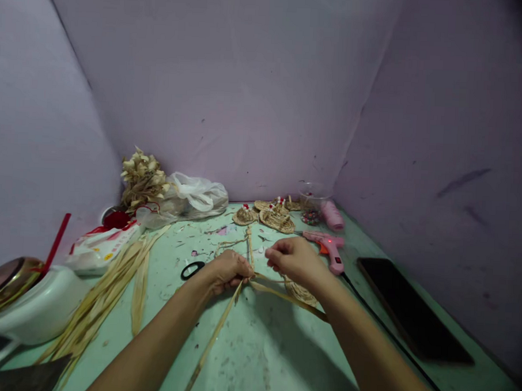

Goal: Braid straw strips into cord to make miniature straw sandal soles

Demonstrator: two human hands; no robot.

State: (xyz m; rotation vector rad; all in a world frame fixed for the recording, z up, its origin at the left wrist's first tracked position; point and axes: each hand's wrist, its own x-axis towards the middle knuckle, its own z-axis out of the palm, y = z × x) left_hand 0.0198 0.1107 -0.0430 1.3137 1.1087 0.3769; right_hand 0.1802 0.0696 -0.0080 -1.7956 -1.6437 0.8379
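Note:
Both of my hands work at the middle of a pale green table [254, 356]. My left hand [228, 270] is closed in a pinch on dried straw strips [221, 323] that run toward me. My right hand [293, 259] is closed too, gripping the other end of the same strips. A small woven straw piece [302, 292] lies just under my right wrist. A thin braided strand [250, 244] stretches away from my hands toward the back wall.
A bundle of loose straw [105, 295] lies left, beside a white pot [40, 310] and a red-and-white bag [98, 246]. Black scissors [192, 269], a pink glue gun [330, 248], woven straw shoes [277, 218], a bead jar [312, 206] and a dark phone [412, 309] surround me.

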